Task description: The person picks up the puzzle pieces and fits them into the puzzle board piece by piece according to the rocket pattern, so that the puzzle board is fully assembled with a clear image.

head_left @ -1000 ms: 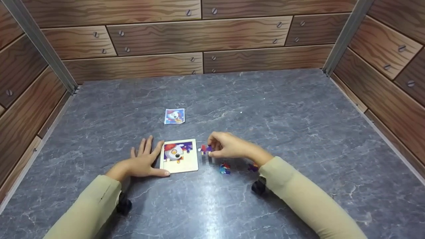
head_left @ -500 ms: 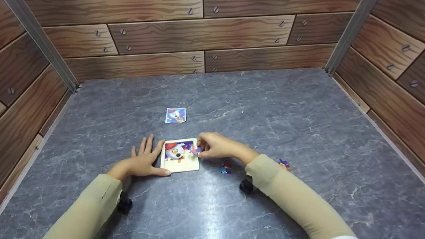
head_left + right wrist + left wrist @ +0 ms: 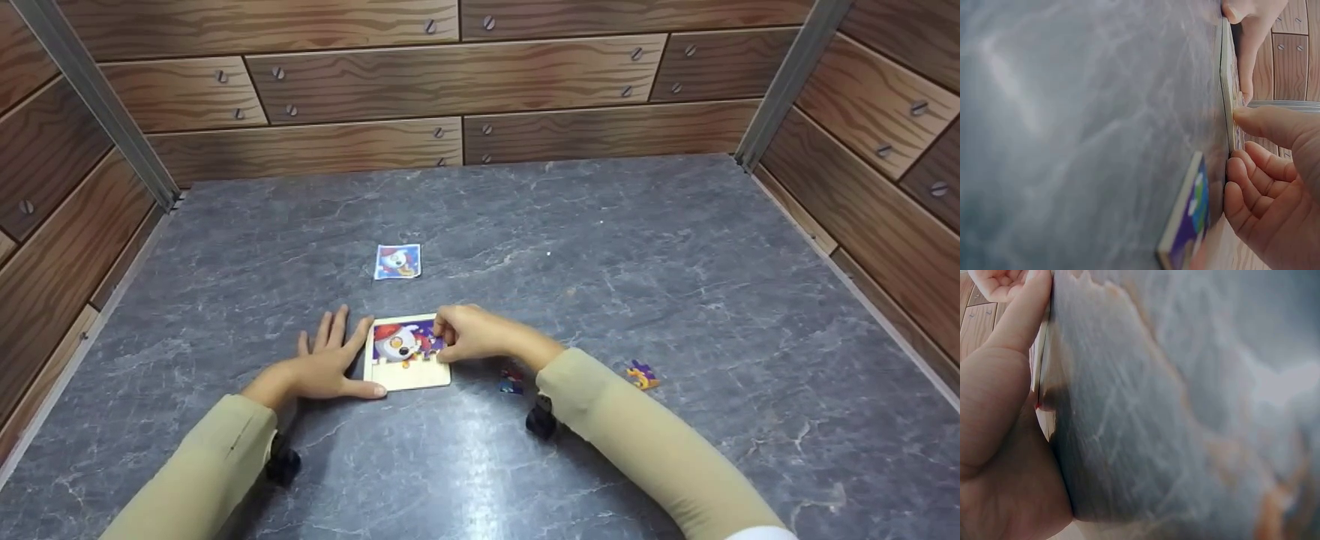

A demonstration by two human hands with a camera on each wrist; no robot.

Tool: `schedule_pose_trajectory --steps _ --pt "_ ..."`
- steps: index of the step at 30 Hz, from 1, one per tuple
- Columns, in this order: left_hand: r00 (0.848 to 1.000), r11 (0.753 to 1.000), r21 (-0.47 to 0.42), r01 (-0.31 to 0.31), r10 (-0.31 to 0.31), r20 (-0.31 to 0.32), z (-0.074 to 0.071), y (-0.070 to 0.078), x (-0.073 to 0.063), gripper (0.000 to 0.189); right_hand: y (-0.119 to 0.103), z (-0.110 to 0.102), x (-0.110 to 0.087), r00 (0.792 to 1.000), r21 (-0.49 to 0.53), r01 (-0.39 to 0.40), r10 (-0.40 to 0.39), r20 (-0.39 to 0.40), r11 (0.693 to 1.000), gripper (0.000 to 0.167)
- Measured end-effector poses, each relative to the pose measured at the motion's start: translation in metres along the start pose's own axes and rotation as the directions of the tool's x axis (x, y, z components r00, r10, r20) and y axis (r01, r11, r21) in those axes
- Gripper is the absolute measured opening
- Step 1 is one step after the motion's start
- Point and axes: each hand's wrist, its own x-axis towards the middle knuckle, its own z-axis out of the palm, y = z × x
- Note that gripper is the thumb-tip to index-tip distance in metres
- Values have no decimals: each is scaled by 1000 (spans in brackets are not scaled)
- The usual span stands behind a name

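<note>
Fingers straight, the left hand (image 3: 324,371) touches one square cream puzzle board (image 3: 409,378), lower centre; the right hand (image 3: 480,334) pinches one purple-red jigsaw piece (image 3: 430,343); two multicoloured pieces (image 3: 643,374) lie lower right.

Grey marbled tabletop (image 3: 675,262); plank-patterned back wall (image 3: 450,79) with screw heads (image 3: 278,73); metal posts (image 3: 781,86) at both rear corners.

the head view looks forward and down from high on the near side, taking in the bench (image 3: 600,277) to the far wall (image 3: 465,82), while both wrist views skim it sideways, low and close, the right sharing with it the puzzle board (image 3: 409,379), left hand (image 3: 322,373) and right hand (image 3: 480,334).
</note>
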Motion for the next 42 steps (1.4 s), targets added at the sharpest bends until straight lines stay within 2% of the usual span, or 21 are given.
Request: schedule_pose_trajectory --steps 7,11,18,22,26,30,35,42 --pt "1000 1000 4 5 -5 0 0 0 0 115 -3 2 4 999 19 -39 39 16 999 25" --pt "1000 1000 3 3 -3 -4 1 0 0 116 -2 4 5 1000 18 -16 16 7 1000 26" --pt "1000 1000 2 -1 1 -3 1 0 0 115 -1 2 5 998 -14 61 -61 10 998 38" --pt "1000 1000 3 -7 7 -5 1 0 0 114 -1 1 6 994 -64 109 -107 29 992 33" --pt "1000 1000 2 -1 1 0 1 0 0 114 -2 2 6 992 -94 121 -118 38 988 28" --pt "1000 1000 2 3 -3 5 1 1 1 114 -2 1 4 992 -102 125 -122 37 987 30" --pt "1000 1000 12 0 0 5 1 1 2 115 3 -5 -4 992 -61 125 -125 11 990 36" --pt "1000 1000 9 -5 5 -9 1 0 0 115 11 -13 -22 998 58 68 -67 -22 996 35"
